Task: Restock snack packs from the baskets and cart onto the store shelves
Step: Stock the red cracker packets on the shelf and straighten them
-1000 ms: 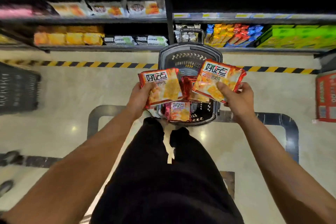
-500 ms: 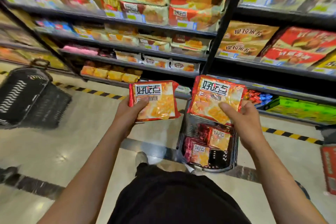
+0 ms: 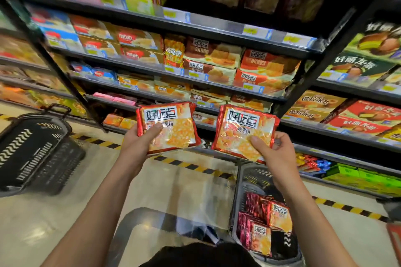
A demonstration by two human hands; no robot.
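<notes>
Nearest the camera, both bare forearms reach fwd from the bottom edge. Below the right arm sits a dark basket [image 3: 243,182] on the floor w/ a few more red snack packs [image 3: 263,221] stacked inside, approx at its near end.

Left hand [image 3: 138,147] grips the left cracker pack [image 3: 168,128] at its lower-left corner, thumb pressed on the front, other fingers hidden behind. Right hand [image 3: 273,154] grips the right cracker pack [image 3: 243,132] at its lower-right corner, thumb on the front, fingers wrapped behind. Both packs are red-edged w/ orange cracker print, held face-up side by side, near each other but apart, in the air in front of the shelves.

At left, a 2nd black basket [image 3: 30,149] rests on the floor beside a yellow-black hazard strip [image 3: 186,163].

Beyond, black store shelves [image 3: 195,26] hold rows of biscuit packs and boxes; similar red-orange packs [image 3: 267,71] sit on a mid-level shelf above the right hand. Upper rows are blurred.
</notes>
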